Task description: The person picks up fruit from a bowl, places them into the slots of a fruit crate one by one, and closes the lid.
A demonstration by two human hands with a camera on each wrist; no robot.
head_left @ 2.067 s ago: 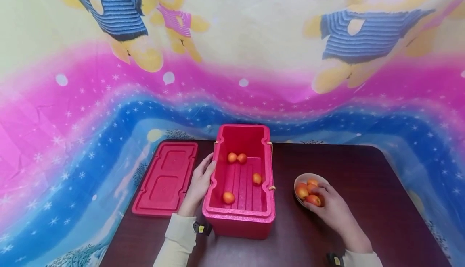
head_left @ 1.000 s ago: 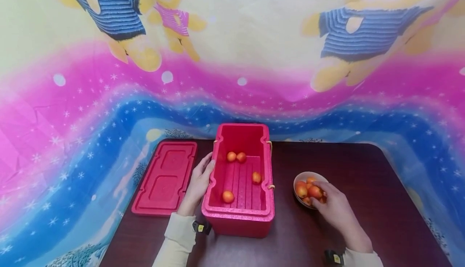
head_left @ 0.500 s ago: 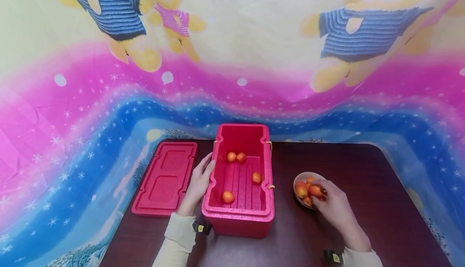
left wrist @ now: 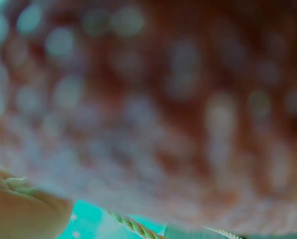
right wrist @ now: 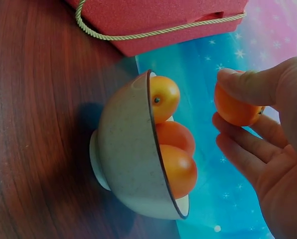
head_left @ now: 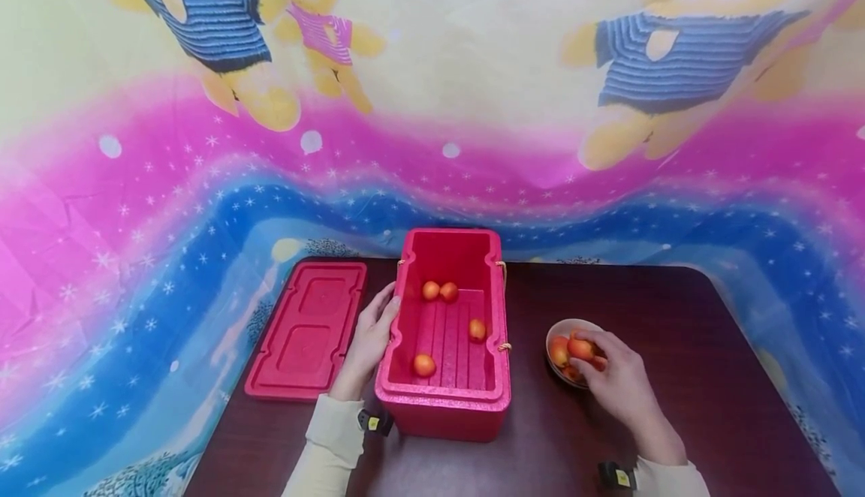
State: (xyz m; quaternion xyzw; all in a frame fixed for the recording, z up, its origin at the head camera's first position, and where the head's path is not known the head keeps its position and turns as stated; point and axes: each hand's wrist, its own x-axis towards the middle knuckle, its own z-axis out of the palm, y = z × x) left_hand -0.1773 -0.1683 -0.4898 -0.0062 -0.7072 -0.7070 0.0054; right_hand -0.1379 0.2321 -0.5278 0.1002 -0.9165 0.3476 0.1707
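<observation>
My right hand [head_left: 625,384] pinches a small orange-red apple [right wrist: 234,105] between thumb and fingers. It is raised above the rim of a white bowl [right wrist: 131,149] with a dark edge. Inside the bowl lie several more small apples [right wrist: 178,169]. My left hand [head_left: 368,339] rests with extended fingers against the left side of a red foam box [head_left: 442,422], thumb up at its rim. Several small apples [head_left: 424,365] lie on the box's ribbed floor. A blurred close surface fills most of the left wrist view, with part of the left hand showing at the lower left.
The red lid [head_left: 307,332] lies flat on the dark wooden table [head_left: 649,302], left of the box. Gold cord handles [right wrist: 163,33] hang on the box's sides. Behind the table, a printed bear cloth [head_left: 453,182] covers the wall.
My right hand has shifted its fingers among the apples in the bowl, gripped one and raised it slightly. The left hand stays at the box, and the apples in the box keep their places.
</observation>
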